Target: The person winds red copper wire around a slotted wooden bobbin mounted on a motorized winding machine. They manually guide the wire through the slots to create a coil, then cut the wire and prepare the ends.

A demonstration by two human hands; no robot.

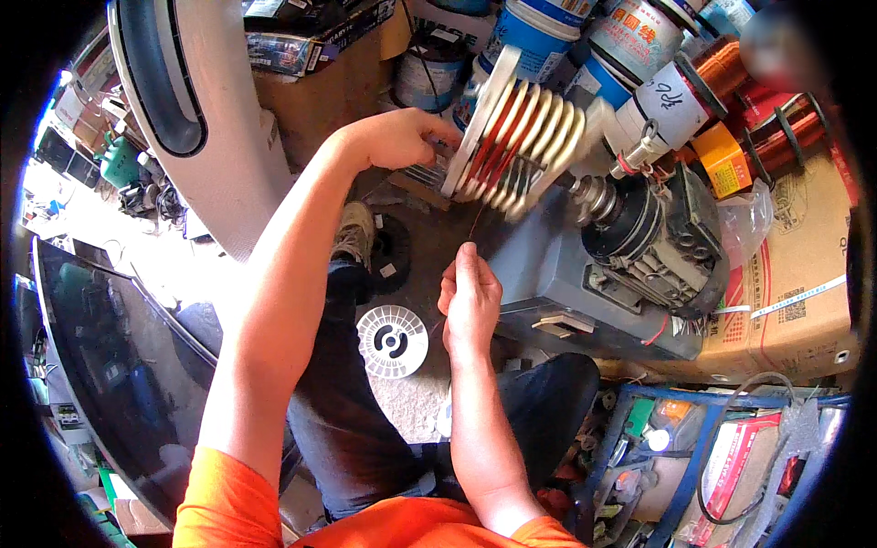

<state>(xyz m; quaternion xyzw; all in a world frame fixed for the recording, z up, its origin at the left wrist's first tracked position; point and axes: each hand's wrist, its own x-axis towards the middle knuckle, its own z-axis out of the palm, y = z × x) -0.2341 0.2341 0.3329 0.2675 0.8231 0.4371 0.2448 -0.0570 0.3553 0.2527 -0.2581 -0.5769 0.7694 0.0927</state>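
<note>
A winding former (525,151) with several pale grooved discs and reddish-brown copper wire between them sits on a shaft in front of me, slightly blurred. My left hand (397,139) is at its left side plate, index finger stretched to the plate and the other fingers loosely bent apart. Whether the fingertip presses on the plate is hard to tell. Below the former, my right hand (470,297) is closed in a pinch on a thin copper wire (476,222), which runs up to the discs. To the right, an electric motor (653,242) rests on a grey machine housing (548,274).
A white slotted spool (393,341) stands on the floor between my legs. Copper wire reels (787,132) and paint-style buckets (530,41) crowd the back right. A cardboard box (790,265) is at right, a blue-framed bin (703,411) below it. A dark glossy panel (119,365) lies left.
</note>
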